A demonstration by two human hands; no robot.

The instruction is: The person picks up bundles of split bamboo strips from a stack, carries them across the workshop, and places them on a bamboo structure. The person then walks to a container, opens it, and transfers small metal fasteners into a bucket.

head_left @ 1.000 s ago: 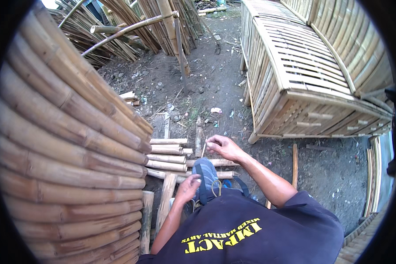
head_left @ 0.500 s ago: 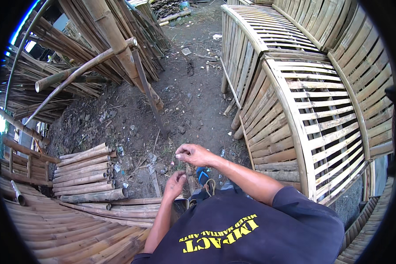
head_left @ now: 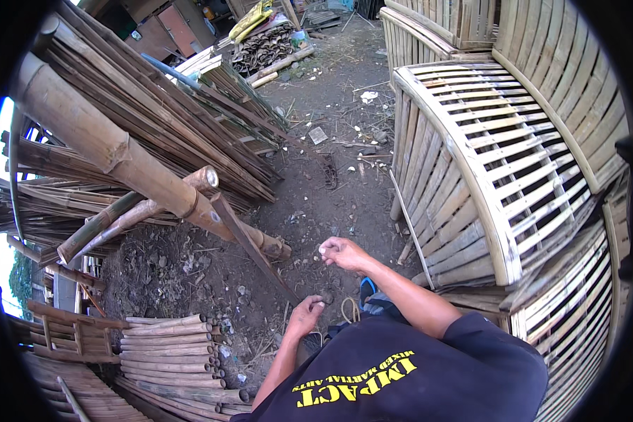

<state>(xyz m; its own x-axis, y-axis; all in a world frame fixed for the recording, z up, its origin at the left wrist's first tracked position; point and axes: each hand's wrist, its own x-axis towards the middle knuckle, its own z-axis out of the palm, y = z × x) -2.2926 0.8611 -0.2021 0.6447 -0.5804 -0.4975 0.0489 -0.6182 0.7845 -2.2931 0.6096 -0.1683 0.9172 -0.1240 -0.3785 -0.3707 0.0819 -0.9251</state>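
My right hand is out in front of me over the dirt path, palm down, its fingers loosely bent and a little apart, with nothing seen in it. Lower and to the left, my left hand has its fingers curled in toward the thumb, and no object shows in it. Close beyond the left hand is the lower end of a flat dark wooden strip, which leans against a thick bamboo pole. I cannot see either hand touching anything. Below the right hand, a blue-strapped sandal shows on my foot.
Bamboo benches with slatted seats line the right side. Thin bamboo strips lean in bundles at the left. Cut bamboo poles lie stacked at lower left. Farther up the dirt path is a pile of split pieces.
The view has moved forward along the path; the leaning pole looms larger and more of the far yard shows. Both hands appear farther right in the picture, still holding nothing visible.
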